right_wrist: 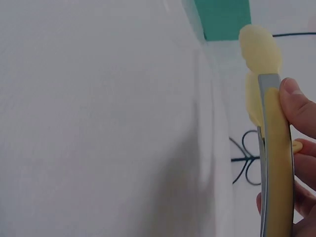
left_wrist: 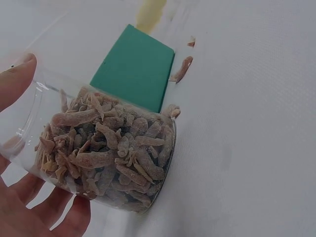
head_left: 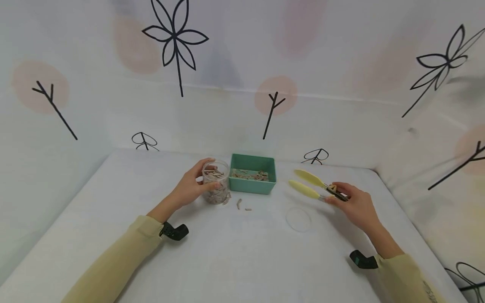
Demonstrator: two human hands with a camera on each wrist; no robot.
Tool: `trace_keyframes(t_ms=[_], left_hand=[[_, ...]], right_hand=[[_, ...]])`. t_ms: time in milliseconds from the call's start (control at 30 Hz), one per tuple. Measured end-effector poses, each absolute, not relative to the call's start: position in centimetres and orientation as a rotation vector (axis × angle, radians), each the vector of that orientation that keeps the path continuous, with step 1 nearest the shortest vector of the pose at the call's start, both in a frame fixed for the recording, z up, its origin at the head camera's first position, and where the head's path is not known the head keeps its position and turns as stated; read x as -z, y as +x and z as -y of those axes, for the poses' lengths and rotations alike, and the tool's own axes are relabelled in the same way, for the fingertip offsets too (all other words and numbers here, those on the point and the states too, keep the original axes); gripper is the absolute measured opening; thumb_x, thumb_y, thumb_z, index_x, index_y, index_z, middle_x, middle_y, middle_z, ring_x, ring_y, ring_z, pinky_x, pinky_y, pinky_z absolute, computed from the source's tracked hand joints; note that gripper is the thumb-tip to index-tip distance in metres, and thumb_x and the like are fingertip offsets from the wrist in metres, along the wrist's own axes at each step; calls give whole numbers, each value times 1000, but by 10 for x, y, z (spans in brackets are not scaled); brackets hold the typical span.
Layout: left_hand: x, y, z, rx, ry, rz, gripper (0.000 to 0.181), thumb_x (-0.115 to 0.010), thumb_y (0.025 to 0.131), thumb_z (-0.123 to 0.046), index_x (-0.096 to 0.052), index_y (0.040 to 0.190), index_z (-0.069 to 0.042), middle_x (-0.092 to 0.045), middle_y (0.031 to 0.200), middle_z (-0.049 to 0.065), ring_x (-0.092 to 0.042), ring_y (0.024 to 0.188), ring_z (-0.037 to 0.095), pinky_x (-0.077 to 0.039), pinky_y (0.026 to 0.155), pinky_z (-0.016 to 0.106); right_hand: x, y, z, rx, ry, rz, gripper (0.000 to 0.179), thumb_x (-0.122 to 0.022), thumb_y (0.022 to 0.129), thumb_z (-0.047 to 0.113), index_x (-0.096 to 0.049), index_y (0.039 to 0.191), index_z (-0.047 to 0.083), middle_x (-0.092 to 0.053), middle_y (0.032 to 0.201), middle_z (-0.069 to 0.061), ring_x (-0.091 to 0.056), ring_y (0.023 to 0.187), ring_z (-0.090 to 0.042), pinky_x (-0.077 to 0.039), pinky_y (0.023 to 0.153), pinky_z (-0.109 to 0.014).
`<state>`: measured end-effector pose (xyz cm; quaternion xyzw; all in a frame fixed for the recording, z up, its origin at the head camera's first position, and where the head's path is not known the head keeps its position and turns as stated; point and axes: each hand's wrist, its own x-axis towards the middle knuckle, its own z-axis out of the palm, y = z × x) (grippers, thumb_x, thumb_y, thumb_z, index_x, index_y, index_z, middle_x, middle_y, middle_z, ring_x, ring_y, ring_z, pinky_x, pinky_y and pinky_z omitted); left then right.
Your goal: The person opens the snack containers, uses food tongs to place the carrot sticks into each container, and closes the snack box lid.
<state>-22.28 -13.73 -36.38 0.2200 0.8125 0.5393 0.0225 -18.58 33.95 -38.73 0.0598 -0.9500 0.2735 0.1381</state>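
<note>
My left hand (head_left: 189, 186) grips a clear plastic jar (head_left: 217, 194), thumb on the near side and fingers round the far side. Dried brownish strips (left_wrist: 113, 148) fill much of the jar, which stands on the table against the left end of a green rectangular box (head_left: 251, 186). More of these strips lie on the box's floor. Over the table to the right, my right hand (head_left: 358, 207) holds yellow-tipped tongs (head_left: 311, 191) by their metal arms. The tong tips (right_wrist: 260, 52) point left toward the box, spread apart with nothing between them.
A few loose strips (head_left: 239, 204) lie on the white table (head_left: 242, 261) in front of the jar and box. A thin, clear round lid or ring (head_left: 298, 219) lies flat below the tongs. Behind the table hangs a patterned white backdrop (head_left: 227, 113).
</note>
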Motion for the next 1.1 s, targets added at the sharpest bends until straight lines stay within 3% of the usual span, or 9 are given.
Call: trace_keyframes(t_ms=[167, 233, 400, 467, 800, 1100], left_hand=[[364, -223, 139, -1669, 680, -2517, 74, -73, 92, -15, -32, 153, -7, -49, 144, 21, -45, 132, 40, -41, 104, 56], [364, -223, 140, -1673, 677, -2519, 74, -74, 92, -14, -32, 153, -7, -49, 144, 21, -45, 133, 40, -41, 104, 56], [364, -222, 140, -1682, 669, -2512, 74, -74, 91, -13, -33, 153, -6, -49, 143, 22, -45, 132, 41, -42, 103, 56], [364, -222, 140, -1689, 670, -2506, 74, -74, 91, -12, -33, 152, -6, -49, 143, 22, -45, 131, 41, -42, 103, 56], [364, -222, 137, -1687, 683, -2502, 74, -74, 91, -13, -34, 152, -6, -49, 143, 22, -45, 131, 41, -42, 103, 55], [364, -224, 137, -1689, 676, -2500, 75, -75, 91, -13, -33, 153, -7, -48, 144, 23, -44, 132, 41, -41, 104, 57]], right_hand=[[398, -184, -358, -766, 78, 2724, 62, -79, 87, 35, -59, 131, -5, -67, 117, -26, -63, 106, -44, -43, 64, -17], [401, -185, -362, -757, 47, 2713, 64, -79, 86, 35, -58, 130, -7, -67, 116, -26, -60, 110, -45, -44, 70, -23], [407, -185, -367, -777, -44, 2719, 71, -78, 87, 39, -55, 132, -11, -64, 119, -29, -50, 120, -50, -43, 85, -54], [409, -184, -369, -790, -86, 2734, 73, -76, 89, 41, -52, 134, -11, -62, 122, -30, -48, 122, -51, -42, 86, -58], [417, -181, -375, -836, -185, 2792, 83, -75, 87, 47, -46, 139, -12, -56, 128, -33, -43, 126, -54, -38, 93, -64], [405, -181, -381, -758, -77, 3014, 107, -81, 77, 55, -33, 148, -9, -40, 142, -37, -33, 129, -59, -31, 98, -70]])
